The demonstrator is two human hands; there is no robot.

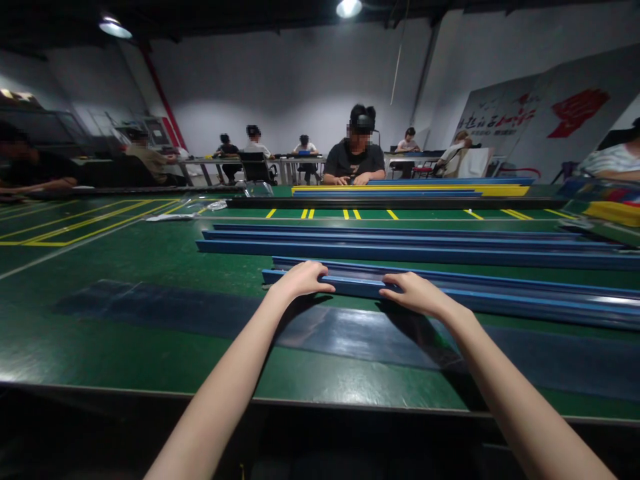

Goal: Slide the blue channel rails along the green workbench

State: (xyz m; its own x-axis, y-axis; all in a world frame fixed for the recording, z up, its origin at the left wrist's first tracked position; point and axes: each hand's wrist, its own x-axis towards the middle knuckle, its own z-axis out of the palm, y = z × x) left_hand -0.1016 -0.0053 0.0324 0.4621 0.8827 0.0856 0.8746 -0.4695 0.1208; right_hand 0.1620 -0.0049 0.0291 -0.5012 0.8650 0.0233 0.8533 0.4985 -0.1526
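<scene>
A long blue plastic channel with raised side walls lies across the green tabletop in front of me. My left hand grips its near wall close to the left end, with the thumb on the near side and fingers over the top. Farther right, my right hand holds the same wall between thumb and fingers. Both hands are partly closed, and a short stretch of channel shows between them. Nearer to me, beneath my forearms, a flat dark blue strip lies along the table.
Behind lie more blue channels, a long black bar and a yellow strip. The green table's front edge is close to me. A person sits opposite; others sit farther back. Yellow items are at the right.
</scene>
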